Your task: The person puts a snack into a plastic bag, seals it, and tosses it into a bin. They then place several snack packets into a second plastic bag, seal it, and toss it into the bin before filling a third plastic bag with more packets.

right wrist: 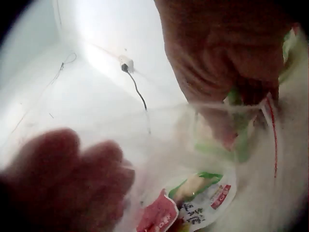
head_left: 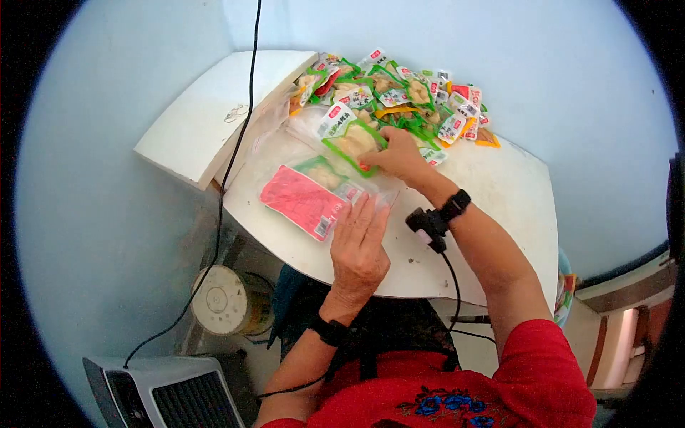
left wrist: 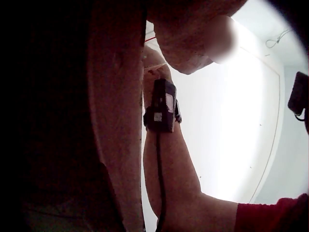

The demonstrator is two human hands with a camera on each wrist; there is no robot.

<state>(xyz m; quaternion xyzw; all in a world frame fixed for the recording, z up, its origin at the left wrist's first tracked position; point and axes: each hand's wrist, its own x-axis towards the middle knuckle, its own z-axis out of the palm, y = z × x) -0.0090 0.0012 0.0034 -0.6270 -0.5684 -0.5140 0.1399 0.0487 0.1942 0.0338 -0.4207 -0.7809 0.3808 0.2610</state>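
Observation:
My right hand [head_left: 407,158] grips a green-edged snack packet [head_left: 351,143] with a white label and pale food inside. In the right wrist view, that hand's fingers overlap the mouth of a clear plastic bag [right wrist: 276,140] with a red line along its edge. Near the table's front, my left hand [head_left: 360,246] holds the bag's near edge, its thumb hidden. Inside the bag lie a red packet [head_left: 303,202] and a green-edged packet [head_left: 322,173]. The left wrist view is dark and shows mostly my right forearm [left wrist: 169,164].
A pile of snack packets [head_left: 389,89] lies at the back of the white table [head_left: 499,192]. A white box-like panel [head_left: 207,114] stands at the left, crossed by a black cable [head_left: 239,139]. Below are a round bucket [head_left: 221,299] and a grey appliance [head_left: 168,389].

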